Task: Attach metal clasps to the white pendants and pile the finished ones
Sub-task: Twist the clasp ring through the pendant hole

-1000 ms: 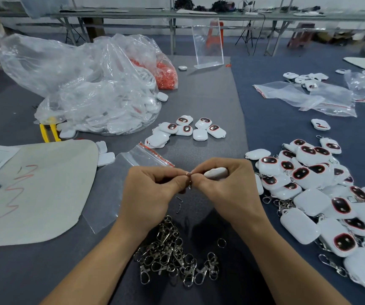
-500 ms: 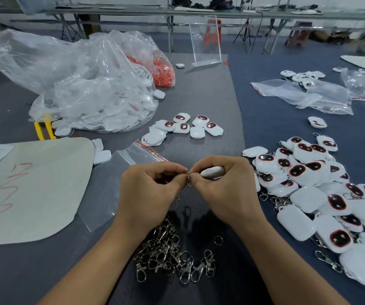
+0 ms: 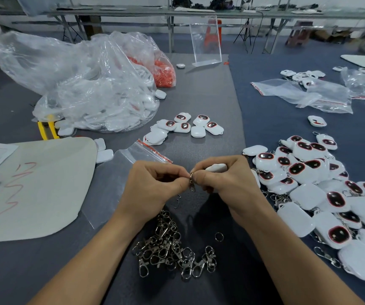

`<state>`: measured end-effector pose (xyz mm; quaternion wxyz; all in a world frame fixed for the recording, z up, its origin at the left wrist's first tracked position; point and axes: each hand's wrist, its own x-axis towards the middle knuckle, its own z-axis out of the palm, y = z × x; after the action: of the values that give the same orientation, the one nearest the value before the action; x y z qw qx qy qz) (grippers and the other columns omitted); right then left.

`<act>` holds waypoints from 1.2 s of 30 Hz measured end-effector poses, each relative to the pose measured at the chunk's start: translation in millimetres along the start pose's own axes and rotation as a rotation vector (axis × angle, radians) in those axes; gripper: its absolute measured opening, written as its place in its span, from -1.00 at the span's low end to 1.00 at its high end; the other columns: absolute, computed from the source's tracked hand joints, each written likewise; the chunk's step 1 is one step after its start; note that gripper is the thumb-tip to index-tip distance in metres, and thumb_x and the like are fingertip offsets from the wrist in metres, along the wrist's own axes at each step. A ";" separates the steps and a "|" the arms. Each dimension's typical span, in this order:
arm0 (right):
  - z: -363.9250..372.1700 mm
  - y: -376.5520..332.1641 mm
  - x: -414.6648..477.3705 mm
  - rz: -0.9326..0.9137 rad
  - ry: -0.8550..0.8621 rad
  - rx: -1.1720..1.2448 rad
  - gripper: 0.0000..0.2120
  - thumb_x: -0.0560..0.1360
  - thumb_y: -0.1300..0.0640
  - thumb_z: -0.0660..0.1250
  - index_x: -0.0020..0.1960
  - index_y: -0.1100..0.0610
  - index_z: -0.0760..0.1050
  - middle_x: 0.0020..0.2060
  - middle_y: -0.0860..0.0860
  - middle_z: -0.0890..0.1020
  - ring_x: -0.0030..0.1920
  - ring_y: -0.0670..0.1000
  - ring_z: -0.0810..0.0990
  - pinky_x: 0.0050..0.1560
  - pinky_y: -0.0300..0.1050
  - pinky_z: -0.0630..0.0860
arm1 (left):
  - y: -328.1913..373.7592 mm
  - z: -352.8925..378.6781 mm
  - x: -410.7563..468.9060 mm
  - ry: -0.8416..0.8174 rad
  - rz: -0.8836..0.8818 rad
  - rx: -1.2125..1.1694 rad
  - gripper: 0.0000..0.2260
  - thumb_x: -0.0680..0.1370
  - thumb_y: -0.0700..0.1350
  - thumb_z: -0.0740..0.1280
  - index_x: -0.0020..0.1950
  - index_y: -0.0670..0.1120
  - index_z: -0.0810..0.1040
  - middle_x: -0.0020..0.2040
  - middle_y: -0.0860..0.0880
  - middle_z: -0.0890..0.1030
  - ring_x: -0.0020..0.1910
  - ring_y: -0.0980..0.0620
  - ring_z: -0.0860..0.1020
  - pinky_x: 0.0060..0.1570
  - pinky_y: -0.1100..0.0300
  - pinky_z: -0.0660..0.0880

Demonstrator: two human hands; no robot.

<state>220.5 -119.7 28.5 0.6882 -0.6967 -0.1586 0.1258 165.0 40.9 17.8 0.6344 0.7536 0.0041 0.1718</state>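
My left hand [image 3: 155,186] pinches a small metal clasp [image 3: 191,183] at its fingertips, low over the grey mat. My right hand [image 3: 225,181] grips a white pendant [image 3: 216,167] in its curled fingers and meets the clasp with thumb and forefinger. Both hands touch at the clasp. A heap of loose metal clasps [image 3: 172,249] lies just below my wrists. A large pile of white pendants with clasps [image 3: 322,190] spreads at the right. A small group of white pendants [image 3: 186,127] lies beyond my hands.
A big clear bag of white parts [image 3: 93,91] and orange pieces sits at the back left, with yellow-handled pliers [image 3: 47,128] beside it. A beige sheet [image 3: 34,186] lies at the left, a zip bag [image 3: 120,172] next to it. More bags [image 3: 304,95] lie back right.
The hands stay together at the same spot. The clasp now hangs a little lower between the fingertips. The camera has shifted slightly.
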 end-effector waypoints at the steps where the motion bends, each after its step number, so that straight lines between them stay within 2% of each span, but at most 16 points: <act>1: 0.2 0.1 -0.3 0.008 -0.005 0.008 -0.82 0.39 0.45 0.46 -0.29 0.22 0.69 -0.45 0.09 0.60 -0.40 -0.02 0.46 -0.39 -0.23 0.41 | -0.7 -0.8 -0.5 0.001 0.000 0.003 -0.89 0.33 -0.23 0.50 -0.24 -0.03 0.74 -0.33 -0.01 0.69 -0.33 0.16 0.57 -0.25 0.33 0.50; 7: 1.1 -0.2 0.4 0.072 -0.048 0.042 -0.76 0.40 0.46 0.43 -0.32 0.18 0.69 -0.47 0.08 0.57 -0.42 -0.02 0.46 -0.39 -0.21 0.40 | -4.9 -3.5 -0.3 -0.010 -0.006 0.030 -0.89 0.32 -0.19 0.51 -0.28 0.03 0.74 -0.37 0.03 0.66 -0.38 0.17 0.52 -0.32 0.33 0.46; 10: 0.6 0.7 -0.1 0.107 -0.059 0.057 -0.77 0.39 0.47 0.41 -0.31 0.21 0.68 -0.47 0.08 0.57 -0.43 -0.02 0.45 -0.40 -0.21 0.40 | -6.4 -3.7 -0.4 -0.020 -0.002 0.048 -0.95 0.29 -0.07 0.52 -0.27 0.03 0.74 -0.38 0.00 0.67 -0.39 0.17 0.51 -0.33 0.32 0.45; 12: 0.6 1.0 -0.4 0.108 -0.058 0.062 -0.79 0.39 0.47 0.41 -0.31 0.21 0.68 -0.47 0.08 0.56 -0.43 -0.02 0.45 -0.40 -0.22 0.40 | -6.9 -4.1 0.5 -0.025 0.002 0.047 -0.92 0.28 -0.02 0.49 -0.27 0.03 0.74 -0.39 0.01 0.66 -0.40 0.18 0.50 -0.34 0.32 0.44; 15: 1.3 0.5 -0.9 0.096 -0.069 0.060 -0.82 0.36 0.42 0.44 -0.31 0.19 0.68 -0.47 0.07 0.57 -0.43 -0.03 0.46 -0.41 -0.23 0.40 | -8.6 -4.2 2.0 -0.027 0.017 0.056 -0.92 0.29 -0.04 0.48 -0.27 0.01 0.73 -0.41 0.04 0.64 -0.41 0.18 0.49 -0.35 0.32 0.43; 19: 0.3 1.9 -0.5 0.097 -0.081 0.042 -0.76 0.40 0.45 0.42 -0.32 0.17 0.68 -0.46 0.08 0.58 -0.41 -0.03 0.47 -0.40 -0.25 0.42 | -10.3 -3.6 1.7 -0.046 0.051 0.095 -0.94 0.31 -0.07 0.47 -0.27 0.00 0.72 -0.37 -0.09 0.65 -0.40 0.16 0.50 -0.37 0.28 0.43; 21: 0.0 2.3 -0.6 0.097 -0.092 0.041 -0.76 0.40 0.44 0.43 -0.32 0.16 0.68 -0.46 0.06 0.57 -0.41 -0.04 0.48 -0.40 -0.26 0.43 | -9.8 -3.1 1.8 -0.053 0.055 0.095 -0.95 0.30 -0.08 0.46 -0.28 -0.02 0.71 -0.39 -0.09 0.64 -0.41 0.16 0.49 -0.38 0.29 0.41; 24: 0.5 1.4 -0.7 0.100 -0.123 0.043 -0.89 0.33 0.33 0.46 -0.31 0.16 0.69 -0.46 0.06 0.57 -0.41 -0.03 0.48 -0.39 -0.24 0.42 | -9.3 -2.7 1.5 -0.070 0.059 0.099 -0.94 0.30 -0.09 0.45 -0.29 -0.05 0.70 -0.42 -0.05 0.59 -0.41 0.16 0.46 -0.39 0.27 0.38; 27: 0.2 1.6 -1.2 0.110 -0.139 0.043 -0.95 0.27 0.25 0.46 -0.30 0.15 0.69 -0.44 0.08 0.59 -0.41 -0.02 0.49 -0.39 -0.23 0.43 | -8.7 -3.4 0.2 -0.101 0.051 0.082 -0.89 0.29 -0.11 0.42 -0.27 -0.13 0.68 -0.44 -0.15 0.52 -0.40 0.09 0.41 -0.39 0.19 0.29; 31: 0.2 3.0 -2.4 0.105 -0.151 0.047 -0.95 0.27 0.24 0.47 -0.31 0.13 0.70 -0.44 0.08 0.59 -0.41 -0.04 0.50 -0.39 -0.24 0.43 | -8.2 -5.3 -0.4 -0.128 0.040 0.060 -0.86 0.29 -0.12 0.41 -0.27 -0.19 0.65 -0.42 -0.05 0.45 -0.39 0.06 0.34 -0.39 0.15 0.22; 36: -0.9 1.8 -1.6 0.122 -0.164 0.051 -0.95 0.27 0.26 0.46 -0.31 0.15 0.69 -0.44 0.11 0.57 -0.41 -0.02 0.48 -0.40 -0.22 0.41 | -6.3 -5.9 -0.1 -0.143 0.050 0.063 -0.86 0.31 -0.12 0.41 -0.29 -0.20 0.64 -0.43 -0.05 0.43 -0.40 0.07 0.32 -0.40 0.16 0.21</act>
<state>219.4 -121.2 26.7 0.6816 -0.6745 -0.1687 0.2281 164.7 47.7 12.6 0.6046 0.7834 -0.0546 0.1332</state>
